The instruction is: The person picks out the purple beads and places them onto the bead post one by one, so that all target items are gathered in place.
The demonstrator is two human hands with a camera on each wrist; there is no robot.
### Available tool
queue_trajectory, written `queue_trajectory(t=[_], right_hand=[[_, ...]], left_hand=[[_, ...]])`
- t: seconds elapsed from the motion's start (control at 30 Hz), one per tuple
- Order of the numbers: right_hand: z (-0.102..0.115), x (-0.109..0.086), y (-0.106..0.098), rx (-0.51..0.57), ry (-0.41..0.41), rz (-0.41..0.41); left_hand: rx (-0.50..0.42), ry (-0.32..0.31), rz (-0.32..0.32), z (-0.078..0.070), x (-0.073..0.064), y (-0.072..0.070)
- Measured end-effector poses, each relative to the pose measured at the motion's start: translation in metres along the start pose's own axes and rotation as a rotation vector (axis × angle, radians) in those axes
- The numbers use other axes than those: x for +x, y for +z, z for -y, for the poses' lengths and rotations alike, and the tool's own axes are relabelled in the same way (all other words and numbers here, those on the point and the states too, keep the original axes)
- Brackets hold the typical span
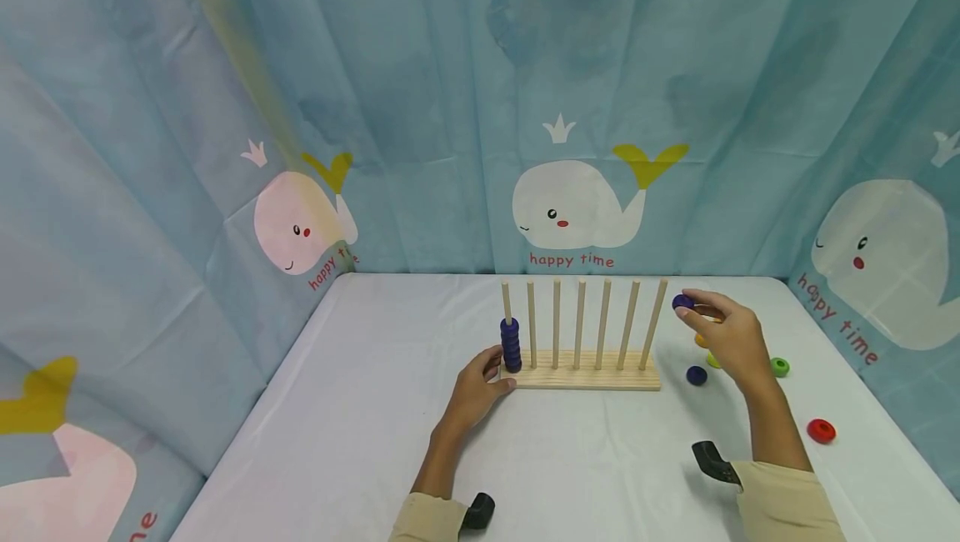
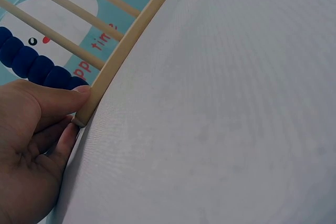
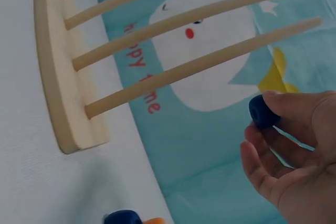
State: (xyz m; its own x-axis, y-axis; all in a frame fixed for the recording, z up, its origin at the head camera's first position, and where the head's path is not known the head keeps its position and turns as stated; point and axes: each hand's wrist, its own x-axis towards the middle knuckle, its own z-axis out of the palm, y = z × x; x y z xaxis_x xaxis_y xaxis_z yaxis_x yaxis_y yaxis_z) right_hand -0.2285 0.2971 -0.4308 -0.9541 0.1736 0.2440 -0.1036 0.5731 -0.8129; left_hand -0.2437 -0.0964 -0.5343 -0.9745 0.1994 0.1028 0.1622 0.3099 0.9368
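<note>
A wooden bead rack [image 1: 581, 378] with a row of upright pegs stands on the table. Dark blue beads [image 1: 511, 347] are stacked on its leftmost peg; the other pegs are bare. My left hand [image 1: 477, 388] grips the left end of the base, its thumb against the front edge, as the left wrist view shows. Beyond the rightmost peg [image 3: 205, 66], my right hand [image 1: 731, 342] pinches a dark blue bead [image 3: 263, 113] between thumb and fingers. That bead is in the air near the peg's top, apart from it.
Right of the rack lie a loose blue bead [image 1: 697, 375], a green bead [image 1: 781, 367], a red bead [image 1: 821, 431] and yellow and orange beads partly hidden by my right hand. A whale-printed curtain [image 1: 435, 217] hangs behind the white tabletop [image 1: 360, 409].
</note>
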Motion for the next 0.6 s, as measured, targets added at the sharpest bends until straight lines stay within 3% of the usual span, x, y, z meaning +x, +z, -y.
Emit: queue_trajectory(t=[0.6], right_hand=[[0.032,0.003,-0.016,0.0,-0.093,-0.137]], left_hand=[[-0.003,-0.005,0.003,0.003,0.0,0.0]])
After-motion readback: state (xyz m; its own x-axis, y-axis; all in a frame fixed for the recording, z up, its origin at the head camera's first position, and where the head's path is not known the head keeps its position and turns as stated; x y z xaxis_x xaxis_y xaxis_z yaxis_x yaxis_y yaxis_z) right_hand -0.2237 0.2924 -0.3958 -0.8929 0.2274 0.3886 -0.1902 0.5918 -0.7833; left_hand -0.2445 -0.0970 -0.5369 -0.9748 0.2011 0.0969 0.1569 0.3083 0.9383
